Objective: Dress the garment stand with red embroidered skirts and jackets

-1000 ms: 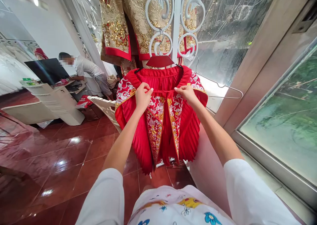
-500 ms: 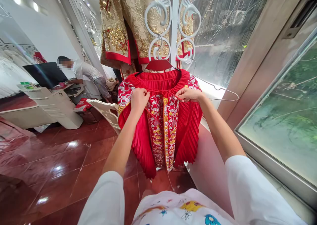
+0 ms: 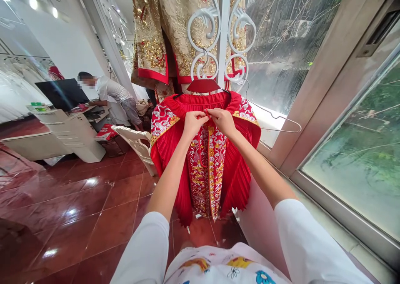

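Both arms reach straight forward, bare from white sleeves, elbows slightly bent. The left hand [image 3: 193,123] and the right hand [image 3: 222,120] meet knuckle to knuckle. The fingers of each are curled and pinched shut on the top edge of a red pleated skirt [image 3: 237,167], at the middle of its waistband. Whether they grip a tie or only the cloth cannot be told.

The skirt hangs right in front of the hands and falls below them. Its embroidered centre panel [image 3: 208,171] runs down between the forearms.

Just above the hands, a red hanger [image 3: 203,85] carries the skirt, hooked on a white scrolled stand [image 3: 222,26]. A gold embroidered robe [image 3: 156,38] hangs higher on that stand.

A bare wire hanger [image 3: 278,117] sticks out to the right of the right hand, near the window [image 3: 359,150].

To the left of the left hand stands a white chair [image 3: 133,136]. Farther off, a person [image 3: 112,90] leans at a desk [image 3: 71,130] with a dark screen [image 3: 61,93].
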The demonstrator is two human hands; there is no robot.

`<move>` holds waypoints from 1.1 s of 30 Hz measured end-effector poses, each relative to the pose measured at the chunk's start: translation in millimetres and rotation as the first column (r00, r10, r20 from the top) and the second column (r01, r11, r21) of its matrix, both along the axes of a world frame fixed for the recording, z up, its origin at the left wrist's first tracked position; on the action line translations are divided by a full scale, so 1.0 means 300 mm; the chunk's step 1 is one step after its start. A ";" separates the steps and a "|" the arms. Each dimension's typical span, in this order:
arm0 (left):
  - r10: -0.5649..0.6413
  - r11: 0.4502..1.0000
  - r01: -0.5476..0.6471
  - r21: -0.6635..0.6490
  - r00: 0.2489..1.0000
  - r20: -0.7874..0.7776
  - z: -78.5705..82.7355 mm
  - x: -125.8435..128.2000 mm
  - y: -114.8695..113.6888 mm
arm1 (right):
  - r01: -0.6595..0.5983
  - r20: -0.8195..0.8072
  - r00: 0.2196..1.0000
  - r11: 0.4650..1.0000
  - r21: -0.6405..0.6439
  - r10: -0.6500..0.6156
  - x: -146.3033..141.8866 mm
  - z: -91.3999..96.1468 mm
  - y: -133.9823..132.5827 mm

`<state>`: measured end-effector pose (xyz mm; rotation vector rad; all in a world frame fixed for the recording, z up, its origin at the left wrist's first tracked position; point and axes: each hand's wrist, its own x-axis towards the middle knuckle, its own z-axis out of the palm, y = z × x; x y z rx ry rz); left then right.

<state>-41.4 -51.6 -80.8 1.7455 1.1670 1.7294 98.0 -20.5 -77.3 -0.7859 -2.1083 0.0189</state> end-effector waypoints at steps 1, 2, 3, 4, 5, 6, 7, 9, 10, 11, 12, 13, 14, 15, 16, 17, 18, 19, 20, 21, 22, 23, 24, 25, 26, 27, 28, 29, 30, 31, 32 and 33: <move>0.009 1.000 -0.009 -0.001 1.000 -0.022 -0.002 -0.002 -0.003 | 0.027 0.030 0.999 0.999 0.048 -0.028 0.004 -0.007 -0.004; 0.014 1.000 -0.014 -0.003 0.999 -0.051 -0.003 -0.001 -0.005 | 0.044 0.048 0.998 0.994 0.097 -0.049 0.010 -0.013 -0.006; 0.014 1.000 -0.014 -0.005 0.996 -0.084 -0.004 0.001 -0.005 | 0.055 0.061 0.996 0.989 0.139 -0.064 0.018 -0.019 -0.007; 0.008 1.000 -0.009 -0.007 0.993 -0.120 -0.006 0.005 -0.005 | 0.061 0.077 0.994 0.985 0.163 -0.075 0.027 -0.024 -0.007; 0.000 1.000 -0.002 -0.009 0.988 -0.155 -0.007 0.011 -0.004 | 0.067 0.089 0.993 0.981 0.180 -0.084 0.035 -0.027 -0.005; -0.002 1.000 0.001 -0.006 0.982 -0.188 -0.007 0.019 -0.003 | 0.069 0.098 0.991 0.979 0.190 -0.089 0.042 -0.029 -0.002; 0.012 1.000 -0.011 0.006 0.976 -0.219 -0.008 0.027 -0.002 | 0.066 0.102 0.991 0.978 0.196 -0.088 0.046 -0.028 0.001; 0.085 0.996 -0.073 0.055 0.960 -0.267 -0.007 0.041 -0.004 | 0.040 0.097 0.993 0.979 0.200 -0.061 0.049 -0.023 0.007; 0.130 0.990 -0.110 0.084 0.949 -0.289 -0.006 0.044 -0.007 | 0.026 0.092 0.995 0.980 0.200 -0.045 0.048 -0.019 0.009; 0.177 0.983 -0.148 0.113 0.932 -0.316 -0.006 0.043 -0.013 | 0.022 0.092 0.995 0.981 0.195 -0.040 0.046 -0.015 0.010; 0.230 0.971 -0.191 0.141 0.909 -0.348 -0.005 0.038 -0.020 | 0.037 0.100 0.993 0.982 0.187 -0.057 0.046 -0.011 0.011; 0.291 0.955 -0.244 0.169 0.877 -0.381 -0.005 0.029 -0.030 | 0.076 0.112 0.989 0.981 0.176 -0.097 0.048 -0.009 0.011; 0.361 0.932 -0.305 0.197 0.836 -0.412 -0.006 0.016 -0.039 | 0.133 0.124 0.980 0.978 0.161 -0.154 0.051 -0.009 0.013; 0.431 0.902 -0.367 0.227 0.789 -0.438 -0.007 0.001 -0.049 | 0.197 0.126 0.968 0.970 0.144 -0.215 0.057 -0.012 0.015; 0.489 0.872 -0.420 0.251 0.745 -0.453 -0.010 -0.015 -0.058 | 0.256 0.113 0.956 0.959 0.124 -0.269 0.063 -0.017 0.018; 0.523 0.852 -0.452 0.263 0.717 -0.461 -0.014 -0.030 -0.064 | 0.298 0.082 0.948 0.949 0.100 -0.306 0.069 -0.025 0.021; 0.526 0.850 -0.457 0.262 0.712 -0.464 -0.018 -0.041 -0.067 | 0.316 0.032 0.947 0.946 0.074 -0.319 0.072 -0.034 0.024; 0.505 0.863 -0.441 0.247 0.733 -0.455 -0.022 -0.048 -0.067 | 0.305 -0.031 0.952 0.951 0.042 -0.304 0.072 -0.043 0.026; 0.463 0.886 -0.409 0.217 0.775 -0.430 -0.026 -0.051 -0.064 | 0.267 -0.108 0.958 0.964 0.002 -0.265 0.068 -0.051 0.027; 0.403 0.915 -0.365 0.171 0.832 -0.381 -0.028 -0.049 -0.058 | 0.199 -0.194 0.959 0.978 -0.057 -0.207 0.061 -0.056 0.026; 0.326 0.945 -0.306 0.111 0.894 -0.307 -0.030 -0.043 -0.051 | 0.107 -0.290 0.946 0.984 -0.141 -0.144 0.050 -0.059 0.023; 0.243 0.970 -0.238 0.046 0.947 -0.209 -0.029 -0.036 -0.045 | -0.006 -0.390 0.916 0.971 -0.240 -0.091 0.039 -0.057 0.019; 0.166 0.986 -0.168 -0.013 0.981 -0.098 -0.027 -0.029 -0.038 | -0.128 -0.487 0.871 0.931 -0.341 -0.059 0.028 -0.053 0.014; 0.100 0.993 -0.100 -0.059 0.995 0.010 -0.023 -0.022 -0.033 | -0.242 -0.572 0.819 0.872 -0.426 -0.052 0.018 -0.046 0.008; 0.047 0.995 -0.037 -0.093 0.993 0.105 -0.019 -0.015 -0.030 | -0.336 -0.635 0.770 0.806 -0.487 -0.063 0.011 -0.039 0.002; 0.008 0.993 0.013 -0.116 0.983 0.185 -0.015 -0.010 -0.028 | -0.397 -0.675 0.733 0.753 -0.524 -0.084 0.006 -0.031 -0.004; -0.021 0.989 0.056 -0.135 0.969 0.246 -0.012 -0.006 -0.026 | -0.426 -0.697 0.710 0.725 -0.542 -0.104 0.003 -0.024 -0.010; -0.045 0.984 0.092 -0.150 0.956 0.290 -0.010 -0.003 -0.026 | -0.431 -0.702 0.703 0.717 -0.547 -0.113 0.003 -0.018 -0.014; -0.064 0.980 0.120 -0.160 0.946 0.317 -0.010 -0.001 -0.025 | -0.421 -0.695 0.710 0.723 -0.548 -0.114 0.006 -0.014 -0.018; -0.074 0.978 0.134 -0.162 0.941 0.330 -0.011 -0.002 -0.025 | -0.404 -0.681 0.725 0.735 -0.544 -0.105 0.011 -0.010 -0.020; -0.077 0.980 0.132 -0.152 0.943 0.325 -0.013 -0.005 -0.025 | -0.388 -0.659 0.747 0.747 -0.540 -0.089 0.019 -0.006 -0.021; -0.066 0.985 0.110 -0.134 0.952 0.299 -0.016 -0.012 -0.026 | -0.370 -0.632 0.772 0.759 -0.536 -0.069 0.032 -0.003 -0.020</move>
